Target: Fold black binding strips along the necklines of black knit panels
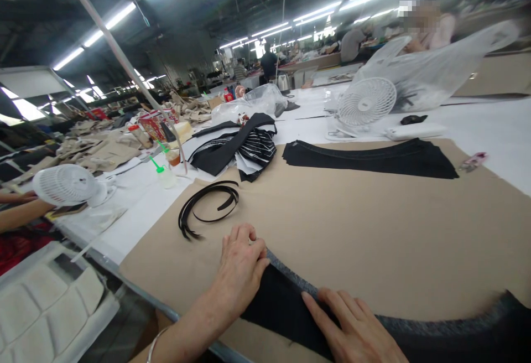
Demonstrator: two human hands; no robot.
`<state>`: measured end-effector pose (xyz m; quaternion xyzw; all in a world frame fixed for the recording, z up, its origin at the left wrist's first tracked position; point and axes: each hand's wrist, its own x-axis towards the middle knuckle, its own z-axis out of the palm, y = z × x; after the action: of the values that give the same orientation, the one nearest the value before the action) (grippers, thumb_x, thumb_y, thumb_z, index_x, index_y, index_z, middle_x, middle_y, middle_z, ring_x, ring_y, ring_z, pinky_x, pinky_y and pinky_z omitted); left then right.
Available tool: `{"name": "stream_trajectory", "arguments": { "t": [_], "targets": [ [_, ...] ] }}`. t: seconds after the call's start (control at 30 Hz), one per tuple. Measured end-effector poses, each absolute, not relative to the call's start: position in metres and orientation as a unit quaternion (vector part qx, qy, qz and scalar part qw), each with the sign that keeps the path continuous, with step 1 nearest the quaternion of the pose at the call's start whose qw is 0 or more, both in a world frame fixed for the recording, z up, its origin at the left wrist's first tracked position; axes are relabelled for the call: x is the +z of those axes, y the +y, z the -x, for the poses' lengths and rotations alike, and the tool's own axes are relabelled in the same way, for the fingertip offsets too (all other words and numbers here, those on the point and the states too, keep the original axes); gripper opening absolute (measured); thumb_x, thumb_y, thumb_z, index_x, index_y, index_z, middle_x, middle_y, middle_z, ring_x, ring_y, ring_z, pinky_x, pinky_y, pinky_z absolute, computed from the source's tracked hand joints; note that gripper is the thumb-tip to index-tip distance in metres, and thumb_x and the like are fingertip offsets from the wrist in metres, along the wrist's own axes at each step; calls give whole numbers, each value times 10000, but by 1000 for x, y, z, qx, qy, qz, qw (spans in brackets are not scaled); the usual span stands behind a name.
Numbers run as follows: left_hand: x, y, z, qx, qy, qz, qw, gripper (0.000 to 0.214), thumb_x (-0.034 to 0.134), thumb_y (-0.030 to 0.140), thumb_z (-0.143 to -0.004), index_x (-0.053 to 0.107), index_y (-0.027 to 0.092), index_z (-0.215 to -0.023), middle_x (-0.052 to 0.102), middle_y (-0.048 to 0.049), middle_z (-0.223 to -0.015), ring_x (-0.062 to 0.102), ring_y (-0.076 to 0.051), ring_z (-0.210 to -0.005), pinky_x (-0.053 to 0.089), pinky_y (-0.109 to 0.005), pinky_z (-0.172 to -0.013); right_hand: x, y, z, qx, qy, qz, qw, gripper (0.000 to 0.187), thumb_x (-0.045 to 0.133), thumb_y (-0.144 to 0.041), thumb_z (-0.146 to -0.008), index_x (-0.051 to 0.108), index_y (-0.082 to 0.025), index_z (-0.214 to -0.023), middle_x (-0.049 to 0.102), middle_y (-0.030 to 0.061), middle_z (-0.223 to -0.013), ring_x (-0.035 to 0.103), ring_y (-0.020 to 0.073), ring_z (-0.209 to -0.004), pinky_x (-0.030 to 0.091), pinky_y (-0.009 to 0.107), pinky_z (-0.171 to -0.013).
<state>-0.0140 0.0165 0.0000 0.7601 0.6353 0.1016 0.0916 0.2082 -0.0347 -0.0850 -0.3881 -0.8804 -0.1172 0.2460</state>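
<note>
A long curved black fabric piece [286,305] with a grey strip along its upper edge lies at the front of the table and runs off to the lower right. My left hand [244,263] has its fingers curled at the piece's left end, closed on the fabric there; the fingertips are partly hidden. Flat on the same piece, my right hand [348,319] rests with its fingers stretched out near the grey edge. Beyond my left hand lies a loose coil of narrow black strips [207,208]. A stack of curved black panels [369,161] lies farther back.
Brown paper [373,230] covers the near tabletop. Black and striped fabric pieces [249,144] lie at its back edge. A white fan [367,100], pink-handled snips [475,161] and a green-tipped bottle [164,175] stand or lie around. Another person's arm [25,213] shows at left, behind a second fan [66,185].
</note>
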Motion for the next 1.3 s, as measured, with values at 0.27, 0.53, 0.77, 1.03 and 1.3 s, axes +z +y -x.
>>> {"name": "stream_trajectory", "arguments": {
  "t": [0.27,0.53,0.77,1.03,1.3],
  "targets": [
    [-15,27,26,161,634,-676,340,87,558,268,-821,508,209,-779,508,53,-648,485,-132,-634,316,-247,-579,-83,-30,-209,-82,-886,381,250,551,364,24,-756,585,-193,-1210,658,73,-1010,628,189,-864,549,291,-720],
    [-36,33,27,183,659,-642,347,65,590,228,-756,550,190,-722,486,57,-580,461,-117,-579,289,-229,-548,-86,-27,-207,-76,-885,383,253,564,373,2,-753,584,-222,-1225,645,63,-953,618,201,-811,563,302,-698],
    [-29,31,19,161,683,-649,295,29,585,197,-769,569,202,-746,538,45,-613,486,-130,-613,285,-245,-583,-87,-28,-208,-91,-883,385,253,525,371,-51,-766,591,-212,-1215,646,87,-977,640,219,-831,586,311,-654],
    [-28,31,19,151,684,-658,278,32,562,192,-786,576,210,-763,554,43,-616,509,-129,-609,294,-238,-579,-84,-25,-207,-79,-897,376,220,549,420,-82,-746,563,-192,-1265,660,97,-977,652,215,-819,587,298,-658],
    [-31,30,20,147,690,-655,270,6,583,210,-783,581,207,-778,564,43,-618,518,-131,-607,292,-237,-572,-89,-24,-208,-95,-894,372,229,616,416,-30,-684,575,-249,-1238,658,64,-970,639,170,-766,545,239,-628]
  ]
}}
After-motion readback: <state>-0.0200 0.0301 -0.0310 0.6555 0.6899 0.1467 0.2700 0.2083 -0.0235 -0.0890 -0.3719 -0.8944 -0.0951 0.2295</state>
